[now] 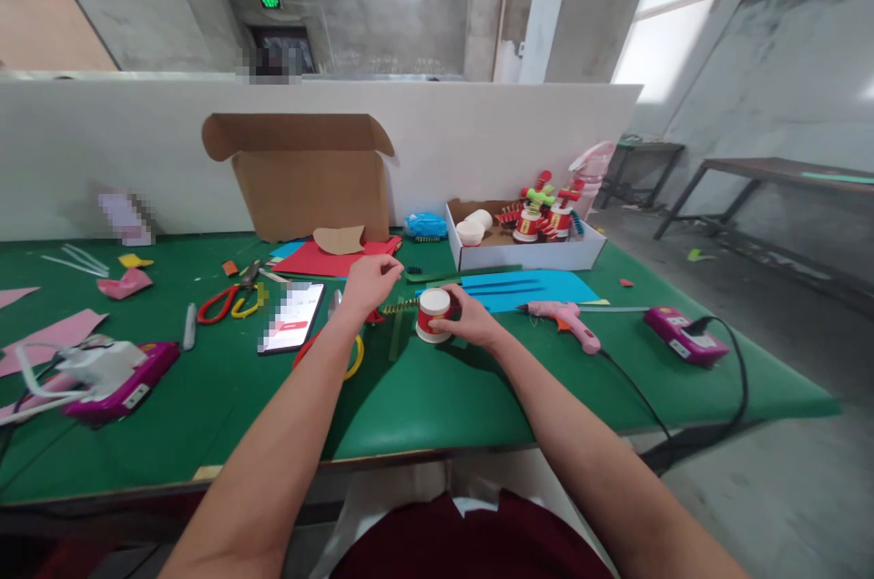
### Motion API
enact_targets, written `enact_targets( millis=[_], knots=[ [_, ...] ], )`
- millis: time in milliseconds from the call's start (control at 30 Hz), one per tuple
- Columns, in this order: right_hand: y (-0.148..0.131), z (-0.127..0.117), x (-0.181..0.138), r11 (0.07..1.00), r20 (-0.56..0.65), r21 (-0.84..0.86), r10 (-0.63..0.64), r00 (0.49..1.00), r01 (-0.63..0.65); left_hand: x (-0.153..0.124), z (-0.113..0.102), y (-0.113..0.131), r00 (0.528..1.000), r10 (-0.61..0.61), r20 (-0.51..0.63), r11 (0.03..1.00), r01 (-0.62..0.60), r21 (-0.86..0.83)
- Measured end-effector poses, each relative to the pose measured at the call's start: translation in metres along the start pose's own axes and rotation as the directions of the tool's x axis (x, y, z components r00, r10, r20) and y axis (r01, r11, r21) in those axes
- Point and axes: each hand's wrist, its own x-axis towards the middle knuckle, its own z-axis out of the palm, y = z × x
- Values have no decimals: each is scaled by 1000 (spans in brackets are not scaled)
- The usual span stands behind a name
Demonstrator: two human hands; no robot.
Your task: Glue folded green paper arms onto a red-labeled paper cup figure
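Near the table's middle, a small paper cup (427,319) with a red band stands upright, its pale round end facing up. My right hand (471,317) is closed around the cup's right side, thumb in front. A green-and-gold coiled strip (401,307) sticks out to the left of the cup. Raised to the left and above that coil is my left hand (372,283), its fingertips pinched together; anything between them is too small to make out. Partly hidden beneath my left forearm lie scissors with red and yellow handles (356,359).
A pink glue gun (565,320) lies right of the cup, its cord running to a purple power strip (686,338). Behind are blue sheets (546,288) and a white box (546,256) of decorated cups. A phone (292,318), pliers (251,275) and red-handled cutters (217,306) lie left.
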Motion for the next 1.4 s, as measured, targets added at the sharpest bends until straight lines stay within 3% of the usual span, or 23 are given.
enact_targets(
  millis=[167,300,433,700,900,1067,1233,1400],
  knots=[
    [-3,4,-1,999,-23,44,3,1000,-2,37,-3,2,995,57,79,973,-73,217],
    [-9,-1,-2,996,-227,85,11,974,9,78,9,-11,963,61,264,901,-167,401],
    [-12,-6,-4,995,-417,95,25,909,16,111,28,-31,940,45,337,863,-207,461],
    [-9,1,-7,1000,-465,-13,-21,885,16,155,63,-61,887,27,460,787,-303,538],
    [-15,10,-8,997,-460,-61,-76,885,54,173,98,-71,853,-18,522,745,-337,576],
    [-20,10,-9,991,-485,-98,-125,866,88,180,111,-78,854,-47,519,733,-323,598],
    [-22,8,-8,992,-497,-94,-123,859,87,174,110,-75,861,-41,506,742,-313,593],
    [-21,8,-7,995,-492,-71,-90,866,64,164,91,-56,905,-4,426,777,-265,571]
  ],
)
